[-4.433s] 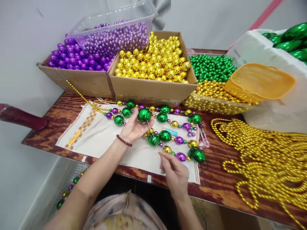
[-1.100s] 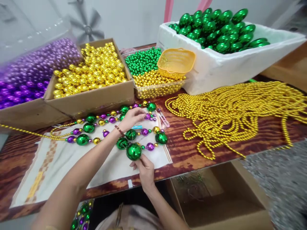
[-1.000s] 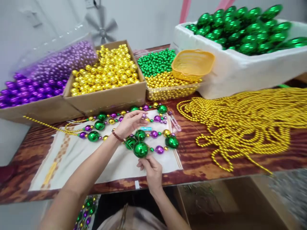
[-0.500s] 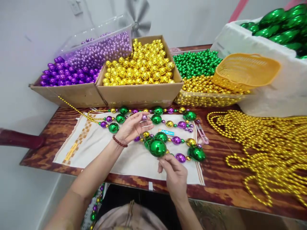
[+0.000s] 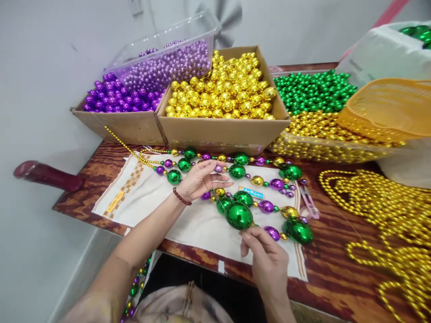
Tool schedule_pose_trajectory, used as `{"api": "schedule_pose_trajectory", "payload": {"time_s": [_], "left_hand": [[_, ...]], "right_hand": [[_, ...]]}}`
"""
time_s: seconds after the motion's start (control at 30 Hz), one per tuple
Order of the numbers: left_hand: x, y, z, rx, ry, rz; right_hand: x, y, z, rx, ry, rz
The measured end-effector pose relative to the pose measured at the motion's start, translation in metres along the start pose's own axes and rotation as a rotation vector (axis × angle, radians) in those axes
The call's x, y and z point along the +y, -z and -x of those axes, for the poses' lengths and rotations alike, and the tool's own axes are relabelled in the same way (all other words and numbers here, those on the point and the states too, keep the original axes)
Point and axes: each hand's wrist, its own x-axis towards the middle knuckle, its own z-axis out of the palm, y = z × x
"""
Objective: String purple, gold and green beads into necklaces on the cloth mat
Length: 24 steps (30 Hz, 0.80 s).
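Large glossy green oval bead (image 5: 238, 215): held above white cloth (image 5: 195, 229), right of and below the frame's centre.
Right hand (image 5: 267, 255): thumb and forefinger closed on its lower edge.
Left hand (image 5: 199, 180): small round lilac bead (image 5: 218, 169) pinched, other fingers loosely spread.
Handover: green bead, seconds ago at the left hand, now at the right, apparently freeing the left for lilac.
Long axis: seemingly near level, right end dipping slightly.

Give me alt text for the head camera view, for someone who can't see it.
The left hand pinches a small purple bead and the right hand is at a large green bead, above a white cloth. Behind are cardboard boxes of purple beads and gold beads.
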Motion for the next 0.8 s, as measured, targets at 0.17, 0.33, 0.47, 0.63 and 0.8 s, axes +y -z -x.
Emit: {"api": "schedule_pose_trajectory", "payload": {"time_s": [0.17,0.33,0.47,0.63,0.8], "left_hand": [[-0.001,0.002,0.000,0.001,-0.012,-0.049],[-0.009,-0.011,0.001,-0.027,-0.041,-0.161],[-0.013,-0.037,-0.002,0.000,-0.099,-0.173],[0.004,-0.065,-0.025,0.028,-0.292,-0.356],[0.036,-0.068,-0.047,-0.238,-0.430,-0.874]], "right_hand": [[0.001,-0.003,-0.001,0.014,0.008,-0.003],[-0.009,-0.016,-0.016,-0.002,-0.013,-0.064],[-0.023,-0.035,-0.038,0.021,-0.043,-0.164],[-0.038,-0.053,-0.063,-0.041,-0.085,-0.311],[-0.046,-0.038,-0.086,-0.032,-0.035,-0.330]]}}
